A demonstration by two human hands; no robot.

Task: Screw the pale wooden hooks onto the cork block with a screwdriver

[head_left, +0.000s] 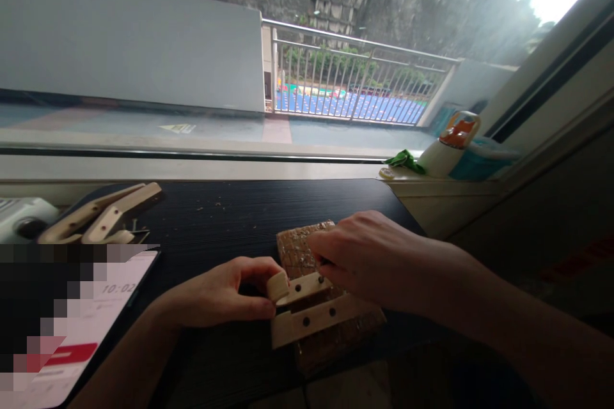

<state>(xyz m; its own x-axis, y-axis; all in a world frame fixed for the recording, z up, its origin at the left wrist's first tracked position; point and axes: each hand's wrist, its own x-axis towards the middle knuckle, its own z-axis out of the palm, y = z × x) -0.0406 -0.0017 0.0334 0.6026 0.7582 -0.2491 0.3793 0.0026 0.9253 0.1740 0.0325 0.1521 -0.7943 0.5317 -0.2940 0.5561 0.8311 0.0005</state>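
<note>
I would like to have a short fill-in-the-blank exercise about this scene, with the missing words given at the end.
1. The left hand holds a pale piece made of ____.
2. The pale strip nearest the viewer shows ____ round, dark holes.
3. At the left, a screen displays the time ____.
4. The cloth on the windowsill is coloured ____.

Missing words: wood; two; 10:02; green.

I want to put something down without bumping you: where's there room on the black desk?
The black desk is bare behind the brown block, toward the windowsill, and, bar a few crumbs, leftward to the loose wooden pieces. It's crowded far left, by those pieces and the lit screen, and at the left hand and right hand.
</note>
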